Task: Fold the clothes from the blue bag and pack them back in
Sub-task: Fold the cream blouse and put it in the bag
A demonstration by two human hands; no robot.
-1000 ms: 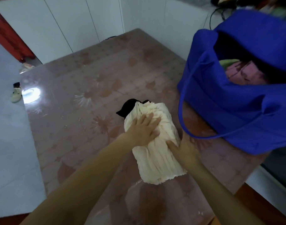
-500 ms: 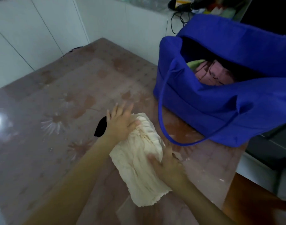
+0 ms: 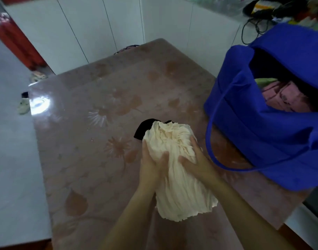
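A cream pleated garment (image 3: 174,170) lies folded into a long bundle on the table, with a black part (image 3: 143,129) sticking out at its far left end. My left hand (image 3: 152,163) grips the bundle's left side and my right hand (image 3: 196,159) grips its right side, thumbs pressed into the cloth. The blue bag (image 3: 263,134) stands open to the right, its long strap (image 3: 211,141) looping down onto the table beside my right hand. Pink folded clothes (image 3: 284,98) and a green piece (image 3: 264,82) lie inside the bag.
The table (image 3: 93,141) has a glossy brown flower-patterned top. White cabinet panels (image 3: 100,24) stand behind it. Cables and clutter (image 3: 259,13) sit on the counter beyond the bag. A small shoe (image 3: 23,107) lies on the grey floor at left.
Both hands went from pressing flat on top of the cream garment to gripping it from its two sides, bunching up its far end. The camera view shifted.
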